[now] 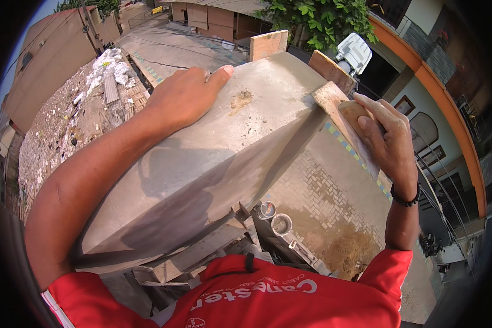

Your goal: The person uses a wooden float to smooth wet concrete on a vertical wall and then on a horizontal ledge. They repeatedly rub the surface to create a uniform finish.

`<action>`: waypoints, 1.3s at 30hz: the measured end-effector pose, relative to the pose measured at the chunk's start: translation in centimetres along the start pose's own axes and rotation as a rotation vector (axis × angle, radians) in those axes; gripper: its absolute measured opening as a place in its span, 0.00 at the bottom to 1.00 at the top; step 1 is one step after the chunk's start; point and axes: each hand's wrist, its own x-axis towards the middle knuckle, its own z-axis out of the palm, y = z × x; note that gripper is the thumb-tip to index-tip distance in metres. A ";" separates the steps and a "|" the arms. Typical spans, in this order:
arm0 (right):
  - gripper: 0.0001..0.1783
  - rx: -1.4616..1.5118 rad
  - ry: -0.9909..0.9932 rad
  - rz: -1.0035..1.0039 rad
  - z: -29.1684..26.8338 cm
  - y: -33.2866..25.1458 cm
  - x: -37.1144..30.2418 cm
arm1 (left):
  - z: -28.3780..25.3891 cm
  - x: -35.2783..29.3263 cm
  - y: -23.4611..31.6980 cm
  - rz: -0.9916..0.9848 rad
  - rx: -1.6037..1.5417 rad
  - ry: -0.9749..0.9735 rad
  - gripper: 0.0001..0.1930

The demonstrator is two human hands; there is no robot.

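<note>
My left hand (183, 97) lies palm down on the top of a smooth grey cement ledge (224, 147), fingers spread a little, holding nothing. My right hand (385, 136) grips the handle of a wooden plastering float (341, 112), whose flat board is pressed against the ledge's right edge. A small lump of wet mortar (240, 99) sits on the top surface between my two hands. My red sleeves and shirt fill the lower edge.
I am high above the ground. Far below lie a paved brick street (322, 191), a sand pile (347, 251) and a rubble lot (76, 115). Scaffold boards and two pipe ends (273, 217) sit under the ledge. A brick (268, 44) and a wooden block (331, 68) rest on the ledge's far end.
</note>
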 end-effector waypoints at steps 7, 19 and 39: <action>0.19 0.120 -0.164 -0.321 4.0 -4.5 5.7 | 0.1 0.1 0.2 -0.023 -0.075 0.077 0.42; 0.33 0.473 0.339 0.228 1.4 -0.3 -2.9 | 0.1 0.3 0.8 -0.009 -0.046 -0.009 0.41; 0.28 0.686 0.679 0.403 12.9 -1.9 -3.3 | -0.2 -0.6 2.1 -0.074 -0.190 0.035 0.35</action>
